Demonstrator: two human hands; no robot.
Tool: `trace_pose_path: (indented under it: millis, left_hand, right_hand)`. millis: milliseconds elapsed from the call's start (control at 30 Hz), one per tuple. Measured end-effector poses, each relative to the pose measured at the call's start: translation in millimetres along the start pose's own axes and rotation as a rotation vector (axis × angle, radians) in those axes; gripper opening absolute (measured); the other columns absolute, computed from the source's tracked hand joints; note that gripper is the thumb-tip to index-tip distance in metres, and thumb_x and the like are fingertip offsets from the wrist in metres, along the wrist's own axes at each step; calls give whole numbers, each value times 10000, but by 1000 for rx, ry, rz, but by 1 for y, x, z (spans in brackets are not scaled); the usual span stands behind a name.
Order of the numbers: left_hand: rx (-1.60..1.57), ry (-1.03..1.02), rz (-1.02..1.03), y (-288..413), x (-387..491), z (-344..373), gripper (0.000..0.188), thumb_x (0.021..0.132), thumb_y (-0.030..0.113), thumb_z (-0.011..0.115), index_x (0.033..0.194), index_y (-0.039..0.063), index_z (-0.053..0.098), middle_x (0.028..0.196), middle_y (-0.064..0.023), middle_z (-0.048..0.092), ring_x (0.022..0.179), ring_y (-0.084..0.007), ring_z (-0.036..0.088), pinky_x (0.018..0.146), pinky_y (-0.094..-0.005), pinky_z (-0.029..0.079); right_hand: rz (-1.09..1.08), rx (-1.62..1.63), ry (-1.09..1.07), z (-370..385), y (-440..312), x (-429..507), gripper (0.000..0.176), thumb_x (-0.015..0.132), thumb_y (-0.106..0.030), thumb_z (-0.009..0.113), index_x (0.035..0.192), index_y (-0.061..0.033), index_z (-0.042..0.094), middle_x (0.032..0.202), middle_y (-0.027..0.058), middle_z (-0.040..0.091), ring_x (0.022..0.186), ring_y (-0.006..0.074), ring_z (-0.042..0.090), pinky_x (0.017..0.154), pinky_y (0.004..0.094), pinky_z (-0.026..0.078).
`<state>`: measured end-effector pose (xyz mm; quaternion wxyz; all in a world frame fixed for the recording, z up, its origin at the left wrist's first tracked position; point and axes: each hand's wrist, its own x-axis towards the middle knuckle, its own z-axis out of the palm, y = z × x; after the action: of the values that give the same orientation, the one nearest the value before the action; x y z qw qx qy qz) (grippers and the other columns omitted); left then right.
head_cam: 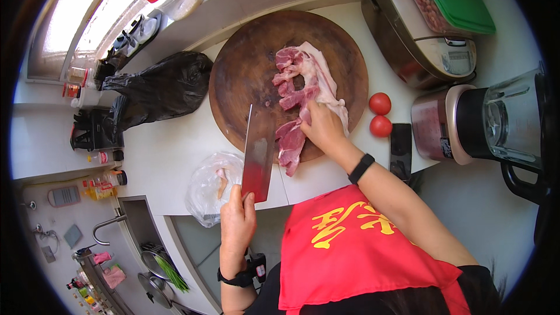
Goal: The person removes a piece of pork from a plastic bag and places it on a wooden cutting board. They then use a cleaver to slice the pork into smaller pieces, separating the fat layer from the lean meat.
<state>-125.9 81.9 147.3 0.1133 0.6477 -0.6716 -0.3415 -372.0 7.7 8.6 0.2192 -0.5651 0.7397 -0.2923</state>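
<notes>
My left hand (238,223) grips the handle end of a broad cleaver (259,153). Its blade is raised over the near left edge of a round wooden chopping board (238,74), and the blade's lower part reflects red. A long piece of raw pork (321,78) with pale fat and skin along its right side lies across the board. My right hand (326,127) holds the pork near its lower part, thumb and fingers closed around the meat. The pork's lower end hangs near the board's front edge, to the right of the blade.
A clear plastic bag (203,188) with a piece of meat lies at the counter's front edge. Left of the board is a black plastic bag (170,87). Two tomatoes (379,104), a black phone (400,148), a blender (463,124) and a rice cooker (402,30) stand or lie right.
</notes>
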Motion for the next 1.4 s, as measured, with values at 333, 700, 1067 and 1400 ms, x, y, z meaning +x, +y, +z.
trace_pose_path:
  millis: [333,700,1067,1400]
  left_hand:
    - [358,-137,480,14,87,-36,137,901,114,600,855,53,485,647,-195,574,624,-424,572,535,-477,437]
    - [-8,-176,183,14,98,-6,181,926,73,591,853,22,433,615,-187,544,512,-338,542,484,-366,415]
    - [-107,-185,151,22,55,49,106,943,89,552,927,27,468,742,-252,611,741,-470,597,564,-465,461]
    - [-100,-84,129,22,40,59,75,940,65,531,950,22,471,785,-248,633,758,-460,613,585,-475,473]
  right_hand:
    - [110,312,-7,8,-3,-45,153,769,-77,670,872,2,591,725,163,633,667,314,637,623,386,504]
    - [76,126,95,-15,14,3,233,778,-98,715,985,-9,655,727,152,661,699,307,668,655,398,526]
    - [95,-145,-65,-22,28,7,119,840,-154,616,844,-36,630,776,205,650,785,398,642,718,471,510]
    - [-38,-187,30,-17,21,11,235,778,-244,710,859,-44,617,806,172,671,745,376,659,684,471,530]
